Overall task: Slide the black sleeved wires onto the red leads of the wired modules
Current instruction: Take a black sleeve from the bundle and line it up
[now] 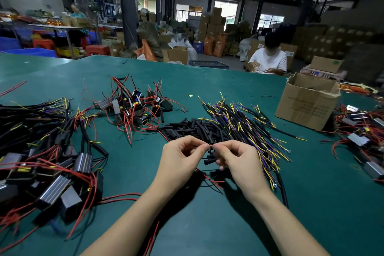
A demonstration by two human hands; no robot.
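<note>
My left hand and my right hand meet fingertip to fingertip above the green table. Between them I pinch the tip of a thin red lead, the left thumb and forefinger on one side, the right on the other. A black sleeved wire hangs under my right fingers; whether they hold it is unclear. Red leads trail down beneath my hands. Behind my hands lies a heap of black sleeved wires with yellow and purple ends. Wired modules with red leads sit in a pile farther left.
A big tangle of modules with black sleeves fills the left side. A cardboard box stands at the right, with more modules beyond it. Loose short black sleeves lie mid-table. A person in white sits past the table's far edge.
</note>
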